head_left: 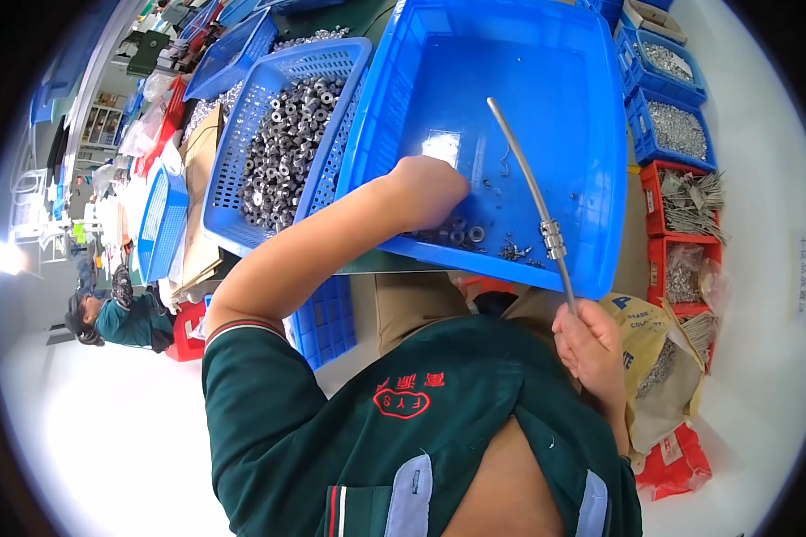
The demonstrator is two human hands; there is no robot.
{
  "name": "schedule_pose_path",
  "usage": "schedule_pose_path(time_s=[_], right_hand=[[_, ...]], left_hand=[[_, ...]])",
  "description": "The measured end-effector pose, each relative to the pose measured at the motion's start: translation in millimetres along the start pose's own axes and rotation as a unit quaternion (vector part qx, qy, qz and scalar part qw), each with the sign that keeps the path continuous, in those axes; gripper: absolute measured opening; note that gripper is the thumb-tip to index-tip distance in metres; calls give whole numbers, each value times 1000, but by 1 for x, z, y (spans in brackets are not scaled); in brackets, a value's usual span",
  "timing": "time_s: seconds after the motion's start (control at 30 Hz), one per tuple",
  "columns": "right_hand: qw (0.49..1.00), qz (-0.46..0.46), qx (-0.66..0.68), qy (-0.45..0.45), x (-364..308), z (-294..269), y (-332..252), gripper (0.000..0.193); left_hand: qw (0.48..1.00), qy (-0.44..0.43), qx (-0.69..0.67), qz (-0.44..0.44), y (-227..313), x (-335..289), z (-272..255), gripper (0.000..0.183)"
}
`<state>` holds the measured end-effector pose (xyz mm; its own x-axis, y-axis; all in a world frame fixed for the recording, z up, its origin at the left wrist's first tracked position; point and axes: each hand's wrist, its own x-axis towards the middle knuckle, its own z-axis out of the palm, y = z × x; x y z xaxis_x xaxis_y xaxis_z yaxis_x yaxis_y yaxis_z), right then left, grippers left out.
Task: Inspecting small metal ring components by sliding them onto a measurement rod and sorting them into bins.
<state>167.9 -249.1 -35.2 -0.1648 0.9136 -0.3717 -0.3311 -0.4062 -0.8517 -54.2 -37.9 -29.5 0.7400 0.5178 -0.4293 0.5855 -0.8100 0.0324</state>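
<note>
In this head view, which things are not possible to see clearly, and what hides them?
- Left hand: fingertips hidden, curled down among the nuts in the blue tray; whether it holds one cannot be told.
- Rod: lower end hidden inside the right hand.
- Small parts in the side bins: too small to tell their kind.
- Sack: partly behind the right hand.

A blue slatted basket (242, 134) heaped with small metal rings sits at the left, with another blue basket (164, 219) beyond it. At the right stand small blue bins (681, 134) of silvery parts and red bins (655, 192) of thin metal pieces, perhaps pins. Below them lie a tan paper sack (658, 358) and a red bag (681, 461), and a person in green (121, 318) sits far left.
</note>
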Motion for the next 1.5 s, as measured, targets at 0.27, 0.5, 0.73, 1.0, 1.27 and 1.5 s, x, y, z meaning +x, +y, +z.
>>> schedule_pose_path(time_s=[0.27,0.5,0.73,1.0,1.27,1.5], right_hand=[[1000,-7,20,-14,3,-1,-2,17],[1000,9,3,-13,-2,-1,-3,16],[999,-16,-18,-28,-3,0,0,19],[999,-1,-16,-33,-10,2,-3,18],[997,-43,-66,-7,-12,20,-7,18],[998,-57,-21,12,-6,20,-9,17]], left_hand=[[994,95,-1,-46,-12,26,-2,13],[811,161,-562,-39,-36,18,-32,23],[507,94,-855,60,-44,11,-39,19],[617,131,-775,37,-36,-2,-45,24],[578,6,-806,130,14,-6,-41,30],[736,37,-668,104,14,-18,-49,33]])
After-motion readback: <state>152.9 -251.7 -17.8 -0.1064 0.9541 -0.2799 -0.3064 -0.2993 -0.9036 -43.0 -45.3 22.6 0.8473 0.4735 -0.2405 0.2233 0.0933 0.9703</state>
